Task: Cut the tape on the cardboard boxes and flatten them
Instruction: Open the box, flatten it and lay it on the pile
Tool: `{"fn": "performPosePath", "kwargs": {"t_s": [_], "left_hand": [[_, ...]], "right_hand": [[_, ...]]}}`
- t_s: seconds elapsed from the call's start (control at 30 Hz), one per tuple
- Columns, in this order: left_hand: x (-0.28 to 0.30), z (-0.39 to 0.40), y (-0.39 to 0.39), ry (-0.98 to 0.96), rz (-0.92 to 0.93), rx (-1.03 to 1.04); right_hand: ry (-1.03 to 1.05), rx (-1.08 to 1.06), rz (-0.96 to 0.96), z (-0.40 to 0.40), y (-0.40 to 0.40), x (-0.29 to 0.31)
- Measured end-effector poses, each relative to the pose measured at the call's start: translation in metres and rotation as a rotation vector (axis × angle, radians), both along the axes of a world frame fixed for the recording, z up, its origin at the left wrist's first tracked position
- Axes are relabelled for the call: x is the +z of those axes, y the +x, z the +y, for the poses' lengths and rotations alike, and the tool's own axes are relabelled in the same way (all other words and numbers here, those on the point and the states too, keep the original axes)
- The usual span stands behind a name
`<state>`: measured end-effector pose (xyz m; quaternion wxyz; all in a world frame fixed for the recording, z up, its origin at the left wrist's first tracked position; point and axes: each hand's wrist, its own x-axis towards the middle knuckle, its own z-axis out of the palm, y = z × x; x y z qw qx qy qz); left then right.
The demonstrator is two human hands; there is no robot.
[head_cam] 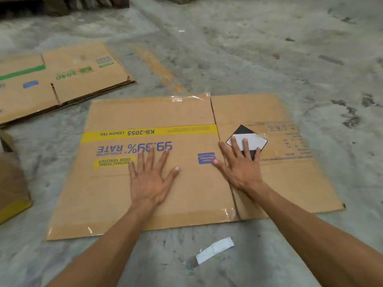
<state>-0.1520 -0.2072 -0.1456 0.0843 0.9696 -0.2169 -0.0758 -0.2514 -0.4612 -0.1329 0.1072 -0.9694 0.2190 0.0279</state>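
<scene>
A flattened cardboard box [107, 195] with a yellow stripe and blue print lies on the concrete floor in front of me. My left hand [152, 179] presses flat on its middle panel, fingers spread. My right hand [241, 164] presses flat across the fold, fingertips on a black and white diamond label [256, 139]. Clear tape remnants [182, 98] shine along the far edge and near the front corners. A knife [211, 252] wrapped in white lies on the floor just in front of the box, between my forearms.
Another flattened box [68, 79] with green print lies at the far left. A standing box [12, 189] with a yellow band sits at the left edge. Dark wooden pallets [62, 5] line the far side. Stained concrete floor [290, 48] spreads to the right.
</scene>
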Motion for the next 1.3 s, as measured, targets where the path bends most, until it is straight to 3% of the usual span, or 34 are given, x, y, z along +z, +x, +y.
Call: {"fn": "performPosePath", "kwargs": {"t_s": [0.37, 0.57, 0.67, 0.73, 0.87, 1.07, 1.17, 1.3], "left_hand": [[-0.001, -0.006, 0.045, 0.025, -0.090, 0.041], [0.016, 0.000, 0.050, 0.111, 0.180, -0.008], [0.032, 0.006, 0.026, -0.012, 0.200, -0.032], [0.034, 0.018, -0.001, -0.084, 0.177, -0.172], [0.030, 0.042, -0.044, 0.135, 0.191, -0.475], [0.027, 0.056, -0.066, 0.229, 0.143, -0.473], [0.034, 0.052, -0.071, 0.193, 0.131, -0.459], [0.054, 0.041, -0.075, 0.139, 0.015, -0.412]], "right_hand": [[0.023, 0.014, 0.016, -0.048, 0.019, -0.003], [0.072, 0.027, 0.104, -0.043, 0.018, 0.010], [0.098, 0.295, 0.150, -0.022, -0.010, 0.021], [0.125, 0.493, 0.263, -0.012, -0.037, 0.029], [0.035, 0.606, 0.406, -0.018, -0.076, 0.040], [-0.094, 0.585, 0.382, -0.021, -0.092, 0.057], [-0.349, 0.616, 0.233, -0.014, -0.102, 0.057], [-0.415, 0.498, 0.017, -0.018, -0.106, 0.069]]}}
